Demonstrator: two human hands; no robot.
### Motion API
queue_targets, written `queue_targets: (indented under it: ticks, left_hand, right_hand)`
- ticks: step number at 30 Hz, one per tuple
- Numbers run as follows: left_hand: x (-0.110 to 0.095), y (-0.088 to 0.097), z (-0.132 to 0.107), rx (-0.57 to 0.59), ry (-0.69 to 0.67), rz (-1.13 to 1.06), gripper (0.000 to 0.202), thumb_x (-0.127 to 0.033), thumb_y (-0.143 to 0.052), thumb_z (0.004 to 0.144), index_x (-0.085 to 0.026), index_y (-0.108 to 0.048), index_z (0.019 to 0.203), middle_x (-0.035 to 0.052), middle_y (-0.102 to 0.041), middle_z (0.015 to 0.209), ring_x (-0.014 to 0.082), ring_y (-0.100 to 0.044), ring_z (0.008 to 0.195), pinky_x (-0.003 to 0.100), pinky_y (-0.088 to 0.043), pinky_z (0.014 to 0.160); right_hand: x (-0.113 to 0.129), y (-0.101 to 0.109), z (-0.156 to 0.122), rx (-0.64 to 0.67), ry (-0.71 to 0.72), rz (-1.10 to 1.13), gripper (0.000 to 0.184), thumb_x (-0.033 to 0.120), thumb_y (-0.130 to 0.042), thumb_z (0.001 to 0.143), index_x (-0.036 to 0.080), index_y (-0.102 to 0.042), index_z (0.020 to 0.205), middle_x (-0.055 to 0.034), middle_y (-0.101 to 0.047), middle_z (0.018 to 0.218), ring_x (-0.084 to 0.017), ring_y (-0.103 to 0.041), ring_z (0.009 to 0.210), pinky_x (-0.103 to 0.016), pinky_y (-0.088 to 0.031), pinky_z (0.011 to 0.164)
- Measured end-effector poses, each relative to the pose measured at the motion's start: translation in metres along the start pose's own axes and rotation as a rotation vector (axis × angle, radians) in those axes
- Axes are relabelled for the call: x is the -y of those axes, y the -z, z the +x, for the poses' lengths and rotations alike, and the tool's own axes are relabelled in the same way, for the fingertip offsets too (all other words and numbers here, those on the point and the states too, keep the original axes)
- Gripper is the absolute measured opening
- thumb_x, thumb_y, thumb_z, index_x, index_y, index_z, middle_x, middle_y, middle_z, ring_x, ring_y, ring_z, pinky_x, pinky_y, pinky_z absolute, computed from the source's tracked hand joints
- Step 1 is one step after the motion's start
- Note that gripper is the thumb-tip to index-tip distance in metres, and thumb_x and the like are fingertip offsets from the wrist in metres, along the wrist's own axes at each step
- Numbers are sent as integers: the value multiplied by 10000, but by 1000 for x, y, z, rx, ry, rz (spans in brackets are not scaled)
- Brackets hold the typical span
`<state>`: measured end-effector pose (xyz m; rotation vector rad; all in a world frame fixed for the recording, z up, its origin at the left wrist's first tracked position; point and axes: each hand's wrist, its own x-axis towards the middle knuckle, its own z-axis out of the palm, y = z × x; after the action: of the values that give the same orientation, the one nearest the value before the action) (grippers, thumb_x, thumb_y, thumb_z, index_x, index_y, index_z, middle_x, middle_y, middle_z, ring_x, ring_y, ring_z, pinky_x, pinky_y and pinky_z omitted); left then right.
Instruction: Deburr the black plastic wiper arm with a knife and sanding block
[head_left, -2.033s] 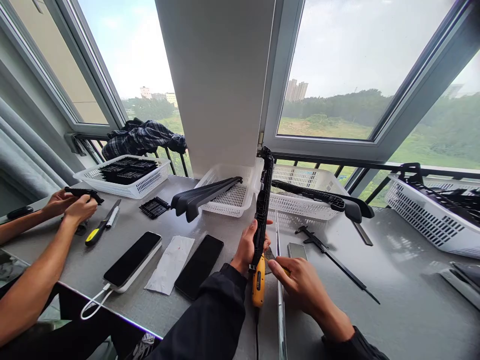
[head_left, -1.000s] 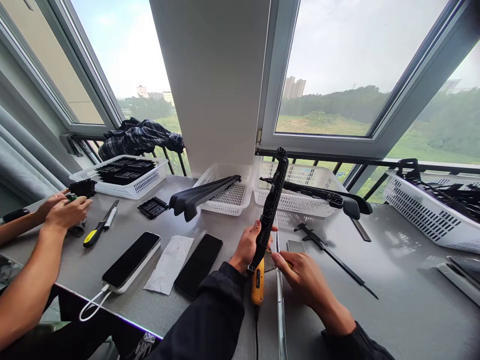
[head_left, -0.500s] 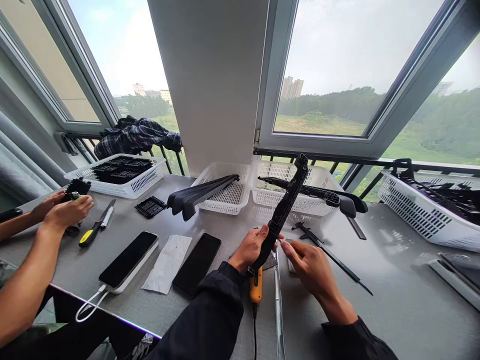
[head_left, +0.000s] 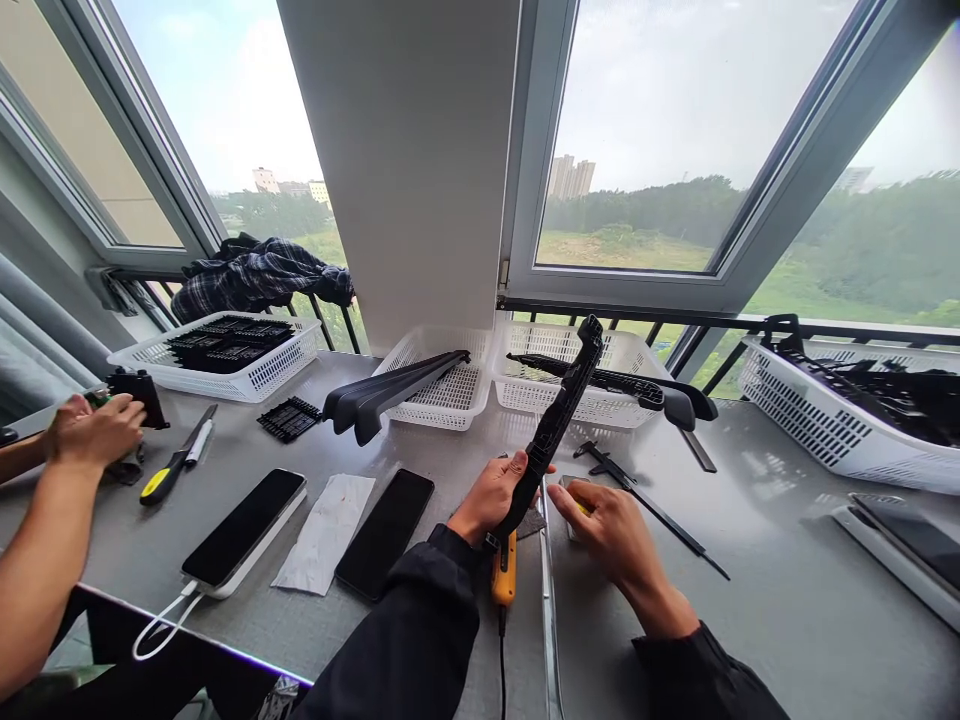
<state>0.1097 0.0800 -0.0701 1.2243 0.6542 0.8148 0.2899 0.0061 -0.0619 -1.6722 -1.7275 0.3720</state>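
"Since two seconds ago, we're leaning the long black part point(head_left: 559, 410) over to the right instead of standing it nearly upright."

"Where are we keeping it now?"

"Above the grey table point(head_left: 780, 570); we're seeing its upper end crossing in front of a white basket point(head_left: 626, 412)."

"And what are we having beside us?"

"A black caliper point(head_left: 652, 505) is lying just to our right, jaws end away from us."

"How are we gripping?"

"With our left hand point(head_left: 491, 495) we're clasping the part's lower half, thumb lying along it. Our right hand point(head_left: 615, 530) we're curling closed just beside it."

"Below?"

"An orange tool point(head_left: 505, 572) is resting under the part's lower end, its cord trailing towards us."

"And inside our right fist?"

"We're holding a yellow-handled tool point(head_left: 581, 507), mostly hidden; whether its tip is touching the part, we're not managing to tell."
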Motion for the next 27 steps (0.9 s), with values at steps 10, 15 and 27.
queue_targets:
  ticks: [10, 15, 27]
  left_hand:
    - [-3, -9, -5, 48, -24, 110, 856, -977, -523, 843, -162, -685, 635, 27, -543, 542, 124, -417, 474, 284, -302, 487]
    - [-3, -9, -6, 55, -20, 106, 842, -980, -520, 841, -174, -648, 631, 28, -541, 546, 120, -403, 462, 284, -299, 477]
    - [2, -8, -4, 47, -39, 99, 880, -973, -530, 845, -122, -751, 810, 26, -575, 592, 121, -433, 493, 275, -317, 494]
  right_hand:
    - [3, 4, 0, -109, -15, 75, 688, 785, -365, 1036, 253, -325, 602, 38, -353, 530, -132, -357, 519, -299, -277, 550]
    - [1, 3, 0, -73, -13, 67, 667, 766, -365, 1038, 250, -311, 618, 44, -319, 545, -126, -340, 518, -301, -262, 553]
    - [3, -3, -3, -34, 20, 94, 676, 789, -382, 1030, 251, -331, 623, 41, -372, 546, -128, -371, 521, -302, -271, 567]
